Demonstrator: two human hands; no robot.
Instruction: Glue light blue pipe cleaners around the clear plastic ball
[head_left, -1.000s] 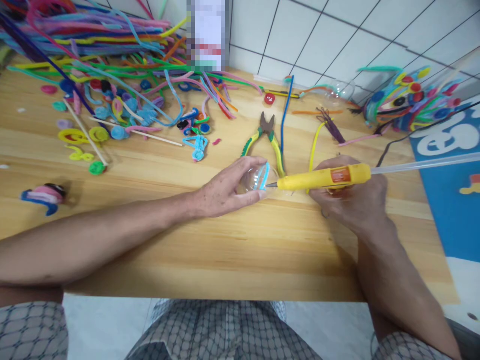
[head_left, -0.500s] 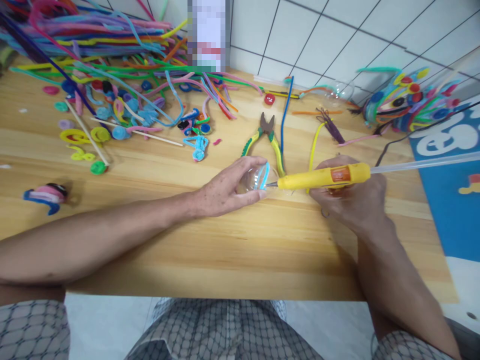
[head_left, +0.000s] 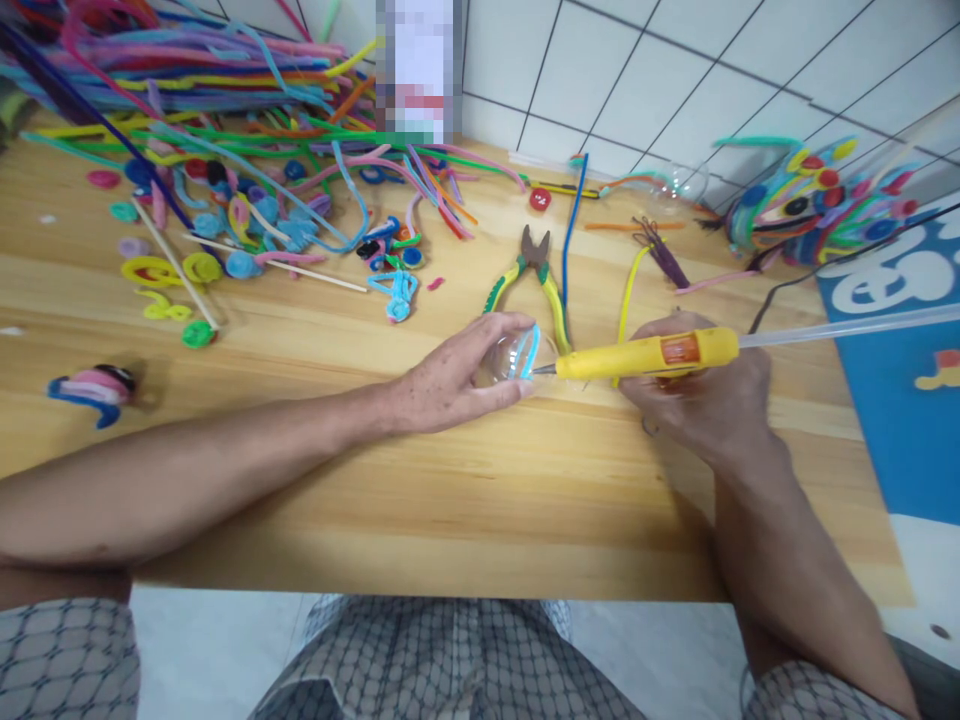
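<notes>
— What does the left hand hold?

— A small clear shell, round like half of a ball. The fingers curl over it from above and the thumb presses from the near side, so it is gripped at the fingertips, just beyond the palm and low over the wooden table. I cannot tell if it touches the wood. A light blue pipe cleaner bends along the shell, on the side away from the palm.

— And the right hand?

— The right hand is closed around a yellow glue gun. The gun lies almost level across the top of this hand. Its metal tip points left and meets the light blue pipe cleaner at the shell. A clear glue stick comes out of the back, toward the right.

— So the hands are together?

— Near, but apart. The front of the gun is between them.

— What lies around?

— Just behind the shell are pliers with yellow and green handles. Far left is a big heap of coloured pipe cleaners, with small rolled coils in front of it. Far right, by the tiled wall, is a colourful bundle, and a blue mat lies at that end.
</notes>
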